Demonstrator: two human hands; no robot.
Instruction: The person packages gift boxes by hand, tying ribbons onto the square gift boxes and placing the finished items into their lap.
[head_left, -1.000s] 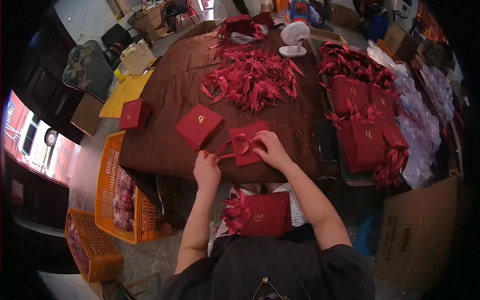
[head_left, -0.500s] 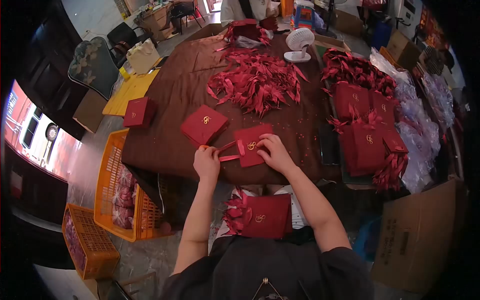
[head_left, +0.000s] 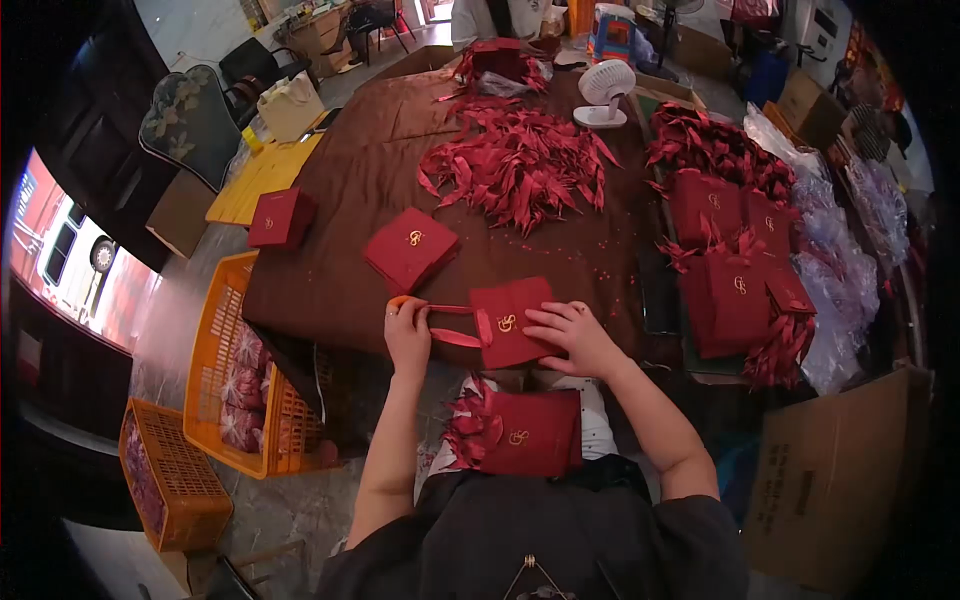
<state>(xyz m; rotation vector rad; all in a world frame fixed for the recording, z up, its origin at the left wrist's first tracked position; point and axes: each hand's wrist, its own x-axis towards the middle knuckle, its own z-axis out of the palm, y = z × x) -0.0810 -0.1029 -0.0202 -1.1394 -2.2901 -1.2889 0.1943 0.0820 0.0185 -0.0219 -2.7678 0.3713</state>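
Note:
A small red gift bag (head_left: 513,345) with a gold monogram lies at the table's near edge, its ribbon handles (head_left: 452,322) stretched out to the left. My left hand (head_left: 407,338) is closed on the far ends of those ribbons; something orange shows at its fingertips. My right hand (head_left: 578,342) grips the bag's right end, fingers over the front and thumb at the lower edge. Just beyond, a stack of red bags (head_left: 411,250) with the same monogram rests on the brown cloth. More red bags (head_left: 532,432) with bunched ribbons lie on my lap.
A heap of red ribbons (head_left: 515,165) covers the table's middle, with a white fan (head_left: 604,95) behind. Finished-looking red bags (head_left: 735,300) are piled at right beside clear plastic. A red box (head_left: 280,217) sits at left, above orange crates (head_left: 225,365). Another person (head_left: 495,20) is opposite.
The gift bag has come nearer to me and its handles are spread wider apart. My right hand has shifted from the bag's front to its right end.

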